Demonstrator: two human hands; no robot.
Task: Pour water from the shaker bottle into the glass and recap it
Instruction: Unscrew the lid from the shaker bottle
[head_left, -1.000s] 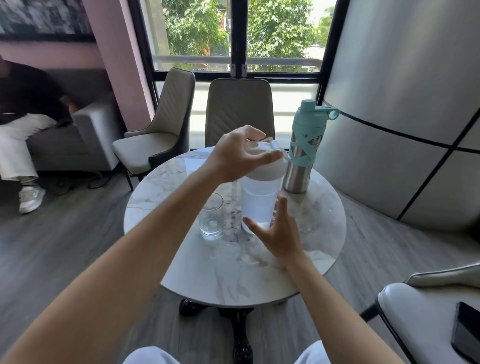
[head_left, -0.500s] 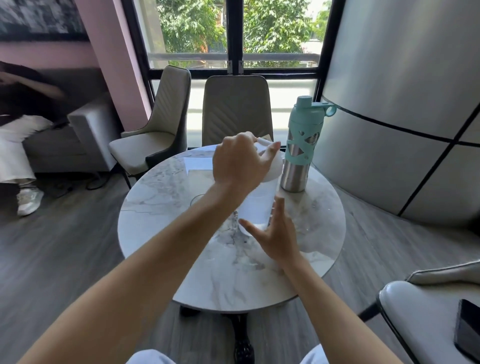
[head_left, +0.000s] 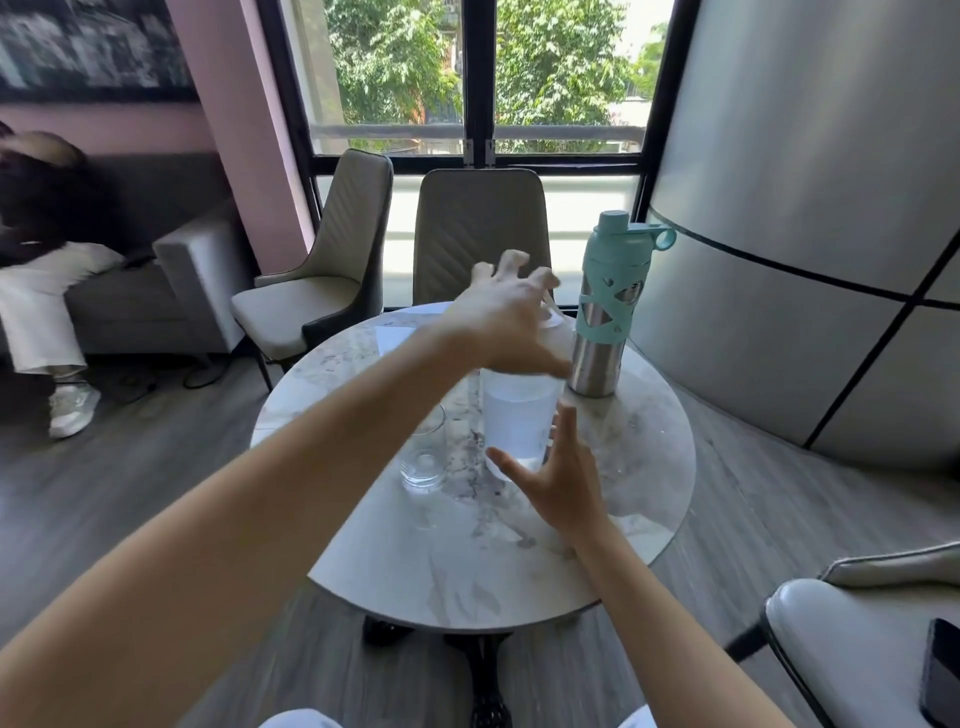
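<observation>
While the shaker bottle (head_left: 519, 423) is steadied low by the right hand (head_left: 558, 480), fingers spread, the left hand (head_left: 506, 317) is splayed over its lid; slick, water-heavy walls are best gripped mid-body.

Shaker bottle (head_left: 519, 421) translucent white, frosted. Glass (head_left: 425, 457) clear. Table (head_left: 639, 467) white marble with grey veining. Second bottle (head_left: 602, 322) bare steel with teal cap and teal cutout sleeve. Chairs (head_left: 478, 234) beige, chevron-stitched backs. Floor (head_left: 104, 493) grey wood grain.
</observation>
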